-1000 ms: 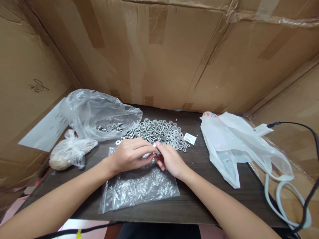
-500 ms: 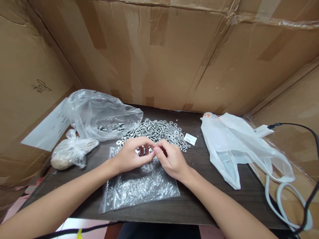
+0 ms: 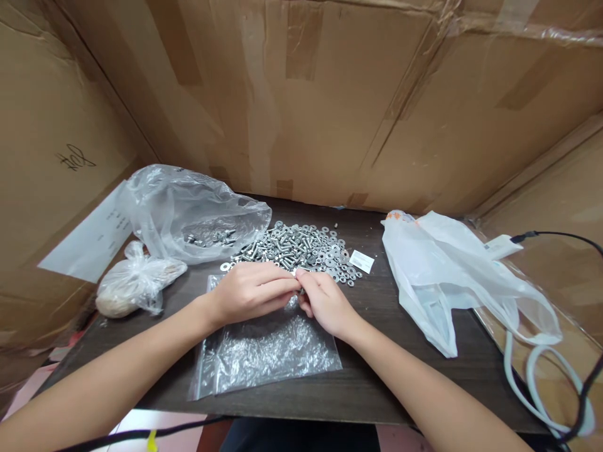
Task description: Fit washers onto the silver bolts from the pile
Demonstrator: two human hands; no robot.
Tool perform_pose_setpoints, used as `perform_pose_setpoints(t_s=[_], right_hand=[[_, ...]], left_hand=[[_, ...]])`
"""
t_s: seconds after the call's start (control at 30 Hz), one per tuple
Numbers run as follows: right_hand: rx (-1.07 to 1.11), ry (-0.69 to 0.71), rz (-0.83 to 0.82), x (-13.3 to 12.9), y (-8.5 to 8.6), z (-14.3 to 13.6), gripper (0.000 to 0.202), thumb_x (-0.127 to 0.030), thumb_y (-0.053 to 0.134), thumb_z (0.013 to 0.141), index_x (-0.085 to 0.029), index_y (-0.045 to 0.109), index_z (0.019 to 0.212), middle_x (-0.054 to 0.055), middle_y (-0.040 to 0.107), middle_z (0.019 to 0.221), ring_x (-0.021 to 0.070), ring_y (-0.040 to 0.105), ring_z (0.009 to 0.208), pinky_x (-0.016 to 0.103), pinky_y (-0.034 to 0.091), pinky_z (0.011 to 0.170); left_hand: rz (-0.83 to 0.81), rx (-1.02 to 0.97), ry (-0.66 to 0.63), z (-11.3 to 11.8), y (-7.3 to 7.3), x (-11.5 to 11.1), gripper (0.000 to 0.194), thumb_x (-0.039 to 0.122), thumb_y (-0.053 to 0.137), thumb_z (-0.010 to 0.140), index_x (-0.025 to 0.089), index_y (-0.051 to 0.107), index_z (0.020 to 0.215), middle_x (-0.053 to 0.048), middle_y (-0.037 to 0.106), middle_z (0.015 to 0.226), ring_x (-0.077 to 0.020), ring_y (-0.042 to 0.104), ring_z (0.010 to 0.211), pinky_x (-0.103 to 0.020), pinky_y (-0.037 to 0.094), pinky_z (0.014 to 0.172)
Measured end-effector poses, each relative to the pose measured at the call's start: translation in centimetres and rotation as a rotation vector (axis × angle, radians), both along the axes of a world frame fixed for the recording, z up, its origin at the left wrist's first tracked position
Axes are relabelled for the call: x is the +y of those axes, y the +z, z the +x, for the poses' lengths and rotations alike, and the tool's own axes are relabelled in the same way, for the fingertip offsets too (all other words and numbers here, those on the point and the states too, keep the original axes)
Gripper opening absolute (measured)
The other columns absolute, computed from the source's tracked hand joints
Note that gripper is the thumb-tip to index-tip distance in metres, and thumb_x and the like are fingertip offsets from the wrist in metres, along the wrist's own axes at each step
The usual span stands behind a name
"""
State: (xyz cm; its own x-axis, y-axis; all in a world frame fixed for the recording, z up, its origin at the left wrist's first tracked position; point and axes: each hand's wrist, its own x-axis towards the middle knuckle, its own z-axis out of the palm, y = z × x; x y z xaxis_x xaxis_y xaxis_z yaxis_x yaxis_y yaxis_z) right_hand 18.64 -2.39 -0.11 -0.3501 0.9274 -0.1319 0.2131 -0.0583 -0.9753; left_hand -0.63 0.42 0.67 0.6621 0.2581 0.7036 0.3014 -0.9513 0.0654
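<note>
My left hand (image 3: 257, 290) and my right hand (image 3: 325, 301) meet at the fingertips over the top of a clear zip bag (image 3: 277, 351). The fingers of both are closed round a small metal piece, mostly hidden; what it is I cannot make out. Just beyond the hands lies a heap of silver bolts (image 3: 287, 246) with flat washers (image 3: 331, 251) along its right and back sides. A small white label (image 3: 362, 261) rests beside the washers.
At the left, a large clear bag (image 3: 188, 213) holds several bolts, and a knotted bag (image 3: 136, 282) sits before it. White plastic bags (image 3: 424, 270) and a looped white cable (image 3: 532, 383) lie at the right. Cardboard walls (image 3: 301, 113) surround the dark table (image 3: 372, 370).
The left fingers, earlier curved with a gap below them, have folded together. The right hand has turned slightly, its fingers now curled beneath the meeting point. The view has shifted slightly.
</note>
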Motion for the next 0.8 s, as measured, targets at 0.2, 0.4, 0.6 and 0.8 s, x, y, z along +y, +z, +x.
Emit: perform_pose_setpoints(t_s=[0.2,0.4,0.6,0.8], right_hand=[[0.056,0.061,-0.179,0.5,-0.3,0.2,0.059,-0.063,0.036,0.099,-0.022,0.045,0.057,-0.004,0.042,0.042,0.0109,0.039,0.038,0.026,0.034,0.046],[-0.156,-0.027,0.463,-0.3,0.6,0.8,0.021,-0.038,0.048,0.1,-0.02,0.055,0.091,-0.001,0.054,0.072,0.0138,0.048,0.059,0.028,0.036,0.059],[-0.131,-0.024,0.496,-0.4,0.6,0.6,0.034,-0.036,0.04,0.103,-0.021,0.045,0.073,-0.001,0.048,0.064,0.0137,0.044,0.057,0.028,0.034,0.058],[0.148,0.032,-0.197,0.3,-0.4,0.0,0.057,-0.064,0.04,0.097,-0.023,0.04,0.058,-0.007,0.035,0.04,0.0103,0.036,0.034,0.024,0.031,0.039]], left_hand=[[-0.025,-0.003,0.017,0.2,0.0,-0.1,0.012,0.016,0.063,0.093,0.018,0.068,0.105,-0.004,0.077,0.09,-0.0149,0.07,0.071,-0.025,0.055,0.063],[-0.492,-0.186,0.059,0.4,0.3,-0.3,0.009,0.015,0.067,0.089,0.017,0.07,0.097,-0.001,0.072,0.08,-0.0109,0.064,0.063,-0.023,0.053,0.062],[-0.445,-0.165,0.039,0.6,0.2,-0.5,0.006,0.014,0.066,0.091,0.016,0.067,0.096,-0.001,0.07,0.08,-0.0117,0.064,0.066,-0.023,0.053,0.062],[-0.046,0.026,0.032,0.1,-0.3,0.0,0.013,0.015,0.062,0.097,0.015,0.066,0.109,-0.006,0.076,0.098,-0.0165,0.071,0.081,-0.026,0.055,0.069]])
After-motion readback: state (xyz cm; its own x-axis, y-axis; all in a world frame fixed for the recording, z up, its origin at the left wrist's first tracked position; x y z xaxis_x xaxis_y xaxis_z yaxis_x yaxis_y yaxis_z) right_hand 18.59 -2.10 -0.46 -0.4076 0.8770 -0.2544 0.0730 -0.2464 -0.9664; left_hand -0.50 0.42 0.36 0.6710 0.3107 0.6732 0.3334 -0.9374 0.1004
